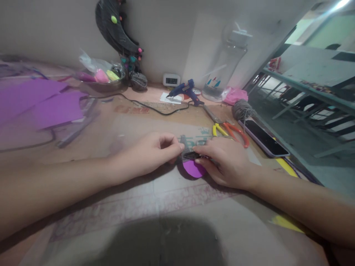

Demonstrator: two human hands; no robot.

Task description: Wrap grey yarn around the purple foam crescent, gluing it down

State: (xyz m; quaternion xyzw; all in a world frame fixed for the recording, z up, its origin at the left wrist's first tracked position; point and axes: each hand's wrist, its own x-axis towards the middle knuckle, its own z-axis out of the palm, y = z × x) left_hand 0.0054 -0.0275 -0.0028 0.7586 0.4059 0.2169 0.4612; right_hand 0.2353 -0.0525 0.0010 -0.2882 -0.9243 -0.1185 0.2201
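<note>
Near the middle of the table, my left hand (pixel 163 149) is closed, thumb and forefinger pinching the edge of a small grey piece (pixel 183 147) that looks wound with yarn. A rounded purple piece (pixel 194 169) shows just below it, joined to or lying under the grey part; I cannot tell which. My right hand (pixel 224 159) is closed around what looks like small dark scissors (pixel 191 156), their tips pointing left across the grey piece. My right fingers hide most of the tool.
Behind my hands lie yellow-handled pliers (pixel 219 130), orange-handled scissors (pixel 237 133) and a blue glue gun (pixel 185 90) with its cord. A phone (pixel 263 138) and grey yarn ball (pixel 243 110) are right; purple sheets (pixel 55 103) left; a clear bottle (pixel 224 70) stands behind.
</note>
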